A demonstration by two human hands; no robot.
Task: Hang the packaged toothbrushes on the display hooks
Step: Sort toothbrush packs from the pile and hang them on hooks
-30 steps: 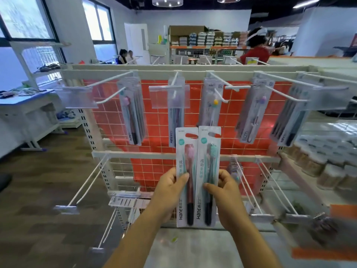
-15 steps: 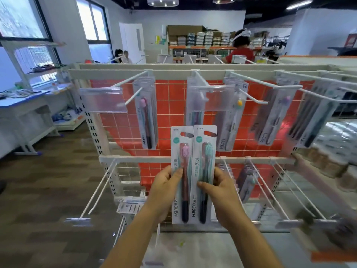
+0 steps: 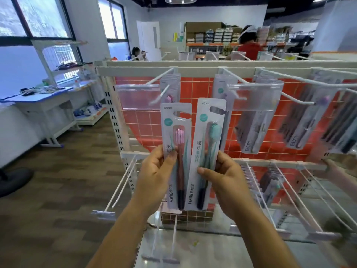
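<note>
The display rack (image 3: 193, 71) before you has white hooks on two rails. On the upper rail, the hanging packs (image 3: 172, 86) fill one hook on the left side, and the grey packs (image 3: 251, 132) hang further right. A few more packs (image 3: 270, 182) hang on the lower rail. A clear label holder (image 3: 138, 97) sits at the tip of the upper left hook (image 3: 160, 79), in front of the hanging packs. Behind all is an orange tiled panel (image 3: 195, 89).

Your left hand (image 3: 154, 176) grips the pink toothbrush pack (image 3: 176, 136), thumb on its front. Your right hand (image 3: 228, 182) grips the green toothbrush pack (image 3: 208, 132) in the same way. Both packs stand upright, side by side, in front of the rack, on no hook.
</note>
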